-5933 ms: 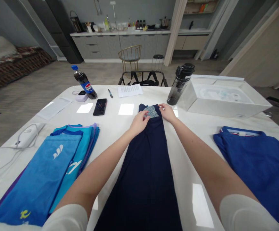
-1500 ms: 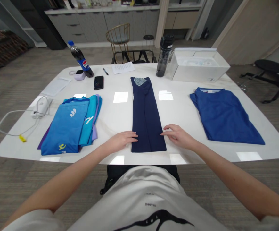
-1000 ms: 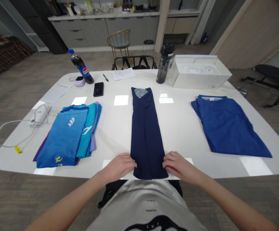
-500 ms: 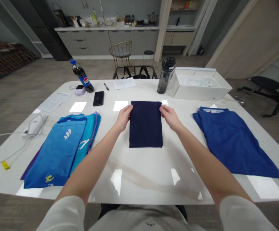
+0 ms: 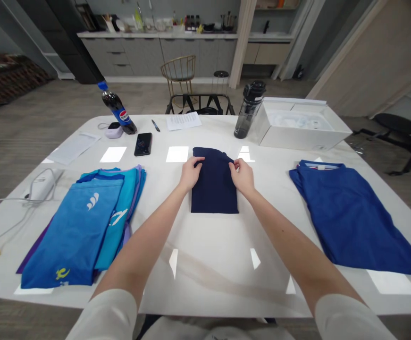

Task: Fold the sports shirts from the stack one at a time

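- One folded navy garment point(image 5: 214, 185), roughly rectangular, lay flat mid-table point(image 5: 205, 288); upper edge slightly rumpled.
- Left hand point(image 5: 191, 173) and right hand point(image 5: 242, 175): both grasped that upper edge with fingertips.
- Two other lots: blue clothing stack point(image 5: 74, 231) left, blue shirt point(image 5: 350, 217) right, both well apart from garment.
- Garment sat well back from near table edge.

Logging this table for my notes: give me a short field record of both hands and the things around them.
Left hand: fingers on the upper part of the garment
Right hand: fingers at the garment's upper edge
Garment: folded navy fabric garment, lying flat
Surface: glossy white table
Left of garment: stack of folded turquoise and blue garments
Right of garment: folded royal-blue T-shirt
Far edge: dark plastic water bottle, open white cardboard box
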Demonstrator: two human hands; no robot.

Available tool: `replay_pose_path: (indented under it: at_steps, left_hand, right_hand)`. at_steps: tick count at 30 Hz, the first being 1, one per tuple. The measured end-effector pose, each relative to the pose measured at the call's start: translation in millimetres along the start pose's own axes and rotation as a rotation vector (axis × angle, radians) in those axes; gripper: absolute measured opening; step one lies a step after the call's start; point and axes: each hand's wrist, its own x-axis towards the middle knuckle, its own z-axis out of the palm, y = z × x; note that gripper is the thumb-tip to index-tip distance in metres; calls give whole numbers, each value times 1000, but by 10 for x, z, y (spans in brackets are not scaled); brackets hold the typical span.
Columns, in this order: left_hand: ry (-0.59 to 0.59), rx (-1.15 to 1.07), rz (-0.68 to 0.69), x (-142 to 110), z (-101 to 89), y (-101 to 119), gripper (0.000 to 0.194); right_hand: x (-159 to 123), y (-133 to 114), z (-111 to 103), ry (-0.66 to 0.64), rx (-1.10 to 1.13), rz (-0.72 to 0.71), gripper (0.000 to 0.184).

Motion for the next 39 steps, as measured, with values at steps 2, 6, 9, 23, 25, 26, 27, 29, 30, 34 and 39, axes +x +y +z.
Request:
replay_pose_path:
  at_steps: [2, 6, 9, 23, 25, 26, 27, 29, 30, 34, 39]
  left_hand:
    - [-7, 68, -63, 8, 28, -10, 43]
    - [97, 286, -29, 10, 95, 41, 60]
    - [138, 333, 130, 69, 163, 151, 55]
    - [-27, 608, 147, 37, 329, 268, 63]
    - [20, 608, 206, 38, 324, 353, 65]
    - [28, 605, 225, 43, 335, 374, 63]
    - [22, 604, 232, 51, 353, 374, 61]
    - [-36, 611, 209, 74, 406, 315, 55]
    - [-84, 619, 182, 85, 433, 264, 54]
    - [-237, 646, 105, 96, 480, 51, 55]
    - [-238, 655, 60, -34, 343, -12, 58]
  right_hand:
    - [4, 25, 17, -61, -56, 42, 27]
    - [64, -43, 91, -28, -142, 27, 37]
    - [203, -214, 131, 30, -151, 52, 50]
    - [712, 20, 358, -82, 298, -100, 47]
    - [664, 6, 336, -46, 227, -155, 50]
    - [629, -15, 323, -30, 147, -132, 50]
    - [587, -47, 315, -12, 54, -90, 50]
    - [490, -135, 325, 3, -97, -47, 49]
    - [437, -186, 346, -24, -133, -71, 49]
    - [240, -328, 500, -253, -164, -198, 53]
    - [133, -203, 519, -304, -258, -157, 59]
